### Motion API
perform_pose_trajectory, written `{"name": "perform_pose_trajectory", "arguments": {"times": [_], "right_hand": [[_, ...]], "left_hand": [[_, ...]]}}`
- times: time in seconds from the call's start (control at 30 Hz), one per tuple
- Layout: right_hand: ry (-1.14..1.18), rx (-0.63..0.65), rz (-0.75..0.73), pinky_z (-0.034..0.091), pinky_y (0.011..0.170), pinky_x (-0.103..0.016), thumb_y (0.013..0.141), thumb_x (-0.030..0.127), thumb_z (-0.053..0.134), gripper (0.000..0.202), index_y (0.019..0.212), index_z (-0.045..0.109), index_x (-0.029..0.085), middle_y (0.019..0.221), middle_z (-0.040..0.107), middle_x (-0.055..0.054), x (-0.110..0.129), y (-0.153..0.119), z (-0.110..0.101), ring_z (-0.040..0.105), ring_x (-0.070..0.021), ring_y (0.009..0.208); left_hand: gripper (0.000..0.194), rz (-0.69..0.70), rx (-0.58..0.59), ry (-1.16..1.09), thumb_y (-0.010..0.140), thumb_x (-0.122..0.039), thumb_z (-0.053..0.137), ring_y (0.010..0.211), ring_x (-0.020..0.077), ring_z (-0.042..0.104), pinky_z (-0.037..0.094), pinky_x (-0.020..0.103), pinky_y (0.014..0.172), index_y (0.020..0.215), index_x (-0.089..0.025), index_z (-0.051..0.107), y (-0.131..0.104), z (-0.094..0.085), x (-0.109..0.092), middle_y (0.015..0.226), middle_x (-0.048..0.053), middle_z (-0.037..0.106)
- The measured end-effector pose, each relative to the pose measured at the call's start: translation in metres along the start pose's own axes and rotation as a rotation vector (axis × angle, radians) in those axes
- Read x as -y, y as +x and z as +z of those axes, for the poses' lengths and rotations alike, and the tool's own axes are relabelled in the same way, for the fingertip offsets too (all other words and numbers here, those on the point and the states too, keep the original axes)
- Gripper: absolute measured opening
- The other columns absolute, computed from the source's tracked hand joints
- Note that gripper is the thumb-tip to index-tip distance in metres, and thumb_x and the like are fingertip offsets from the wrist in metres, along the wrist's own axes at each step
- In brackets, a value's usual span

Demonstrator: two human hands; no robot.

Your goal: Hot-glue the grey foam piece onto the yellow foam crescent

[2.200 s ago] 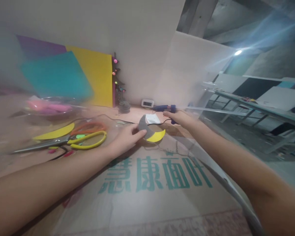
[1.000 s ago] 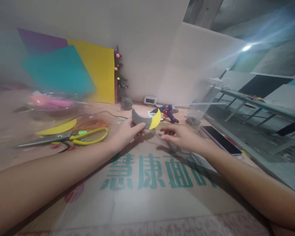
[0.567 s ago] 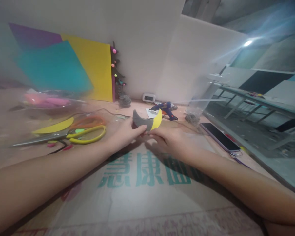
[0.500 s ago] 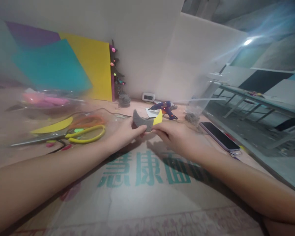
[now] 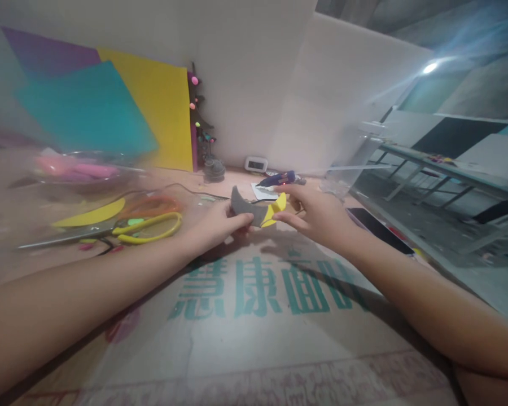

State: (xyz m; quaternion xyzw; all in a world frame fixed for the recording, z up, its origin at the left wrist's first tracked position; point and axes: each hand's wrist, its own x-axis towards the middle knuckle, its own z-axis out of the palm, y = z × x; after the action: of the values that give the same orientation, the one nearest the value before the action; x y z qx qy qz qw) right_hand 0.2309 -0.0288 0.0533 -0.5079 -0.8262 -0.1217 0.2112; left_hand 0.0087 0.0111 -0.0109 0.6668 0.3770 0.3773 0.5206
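Observation:
A grey crescent (image 5: 254,212), partly faced with yellow (image 5: 275,211) at its right end, is held above the table near the middle. My left hand (image 5: 226,221) pinches the grey part between thumb and fingers. At the right end, my right hand (image 5: 307,208) has its thumb at the yellow piece and its fingers curved over it, a gap between them. The yellow piece looks bent, with a part standing up from the crescent. Fingertips behind the crescent are hidden.
Yellow-handled scissors (image 5: 148,227) and a yellow curved piece (image 5: 91,216) lie left. A glue gun (image 5: 277,179), a small white clock (image 5: 255,164) and a dark lamp-like ornament (image 5: 214,169) stand or lie behind. A phone (image 5: 379,231) lies right; coloured sheets (image 5: 165,113) lean at back left.
My right hand has risen and shifted right, its fingers opening wider around the yellow end. More folded yellow shows on the crescent. My left hand keeps its pinch.

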Motion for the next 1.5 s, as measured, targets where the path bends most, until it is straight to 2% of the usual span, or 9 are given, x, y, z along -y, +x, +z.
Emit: {"name": "perform_pose_trajectory", "arguments": {"times": [0.1,0.23,0.33,0.4,0.47,0.6,0.7,1.07,1.5], "right_hand": [[0.143,0.109,0.099,0.039,0.064,-0.03,0.089,0.054,0.057,0.055,0.131,0.058,0.019,0.077,0.067,-0.005,-0.008,0.005,-0.004,0.06,-0.0201,0.07],[0.476,0.402,0.255,0.037,0.055,-0.027,0.094,0.053,0.043,0.042,0.104,0.066,0.019,0.061,0.06,0.0,-0.019,0.008,-0.002,0.054,-0.0148,0.057],[0.687,0.519,0.355,0.027,0.047,-0.023,0.085,0.053,0.057,0.033,0.087,0.058,0.02,0.057,0.054,0.004,-0.023,0.009,0.003,0.043,-0.0095,0.047],[0.781,0.508,0.403,0.022,0.044,-0.023,0.082,0.054,0.061,0.034,0.082,0.053,0.021,0.055,0.052,0.006,-0.024,0.009,0.004,0.038,-0.0075,0.045],[0.848,0.502,0.435,0.02,0.043,-0.023,0.079,0.056,0.063,0.037,0.079,0.05,0.021,0.054,0.05,0.006,-0.026,0.01,0.005,0.035,-0.0065,0.044],[0.95,0.552,0.453,0.014,0.043,-0.022,0.076,0.061,0.065,0.044,0.078,0.048,0.021,0.054,0.047,0.008,-0.032,0.011,0.006,0.031,-0.0052,0.043],[0.958,0.572,0.456,0.015,0.043,-0.022,0.076,0.061,0.066,0.045,0.081,0.049,0.02,0.054,0.047,0.008,-0.036,0.01,0.008,0.032,-0.0051,0.043],[0.903,0.561,0.428,0.019,0.042,-0.022,0.078,0.058,0.066,0.04,0.081,0.054,0.02,0.055,0.051,0.007,-0.036,0.008,0.011,0.036,-0.0057,0.043],[0.867,0.58,0.39,0.022,0.043,-0.02,0.084,0.054,0.061,0.035,0.083,0.056,0.02,0.055,0.051,0.006,-0.034,0.009,0.007,0.037,-0.0057,0.045]], "left_hand": [[0.019,-0.016,0.023,-0.068,0.078,-0.033,0.065,0.058,0.0137,0.062,0.049,0.025,0.057,0.081,-0.015,0.063,0.0,-0.001,-0.003,0.067,0.002,0.068],[0.022,0.011,0.073,-0.094,0.077,-0.034,0.066,0.058,0.012,0.06,0.047,0.023,0.057,0.083,-0.013,0.063,-0.002,-0.001,-0.006,0.067,0.001,0.066],[0.042,0.059,-0.014,-0.107,0.078,-0.035,0.068,0.061,0.012,0.062,0.048,0.022,0.059,0.113,-0.014,0.058,-0.004,0.002,-0.008,0.075,0.001,0.067],[0.07,0.115,-0.088,-0.106,0.079,-0.033,0.067,0.066,0.0132,0.064,0.05,0.024,0.064,0.14,-0.016,0.038,-0.006,0.004,-0.009,0.082,0.001,0.068],[0.082,0.198,-0.096,-0.069,0.081,-0.031,0.065,0.075,0.0146,0.066,0.052,0.027,0.072,0.15,-0.02,0.022,-0.008,0.005,-0.01,0.09,0.003,0.069],[0.057,0.327,-0.046,0.164,0.083,-0.024,0.061,0.088,0.0161,0.066,0.051,0.03,0.084,0.137,-0.018,0.047,-0.015,0.006,-0.012,0.1,0.006,0.067],[0.043,0.382,-0.081,0.312,0.084,-0.025,0.061,0.092,0.0173,0.065,0.05,0.031,0.089,0.126,-0.016,0.056,-0.019,0.007,-0.015,0.104,0.008,0.068],[0.028,0.492,-0.156,0.439,0.085,-0.028,0.063,0.094,0.0171,0.062,0.049,0.03,0.088,0.111,-0.02,0.059,-0.019,0.006,-0.01,0.106,0.005,0.065],[0.018,0.442,-0.17,0.375,0.086,-0.027,0.061,0.092,0.0169,0.062,0.049,0.03,0.085,0.102,-0.018,0.06,-0.022,0.008,-0.017,0.1,0.005,0.065]]}}
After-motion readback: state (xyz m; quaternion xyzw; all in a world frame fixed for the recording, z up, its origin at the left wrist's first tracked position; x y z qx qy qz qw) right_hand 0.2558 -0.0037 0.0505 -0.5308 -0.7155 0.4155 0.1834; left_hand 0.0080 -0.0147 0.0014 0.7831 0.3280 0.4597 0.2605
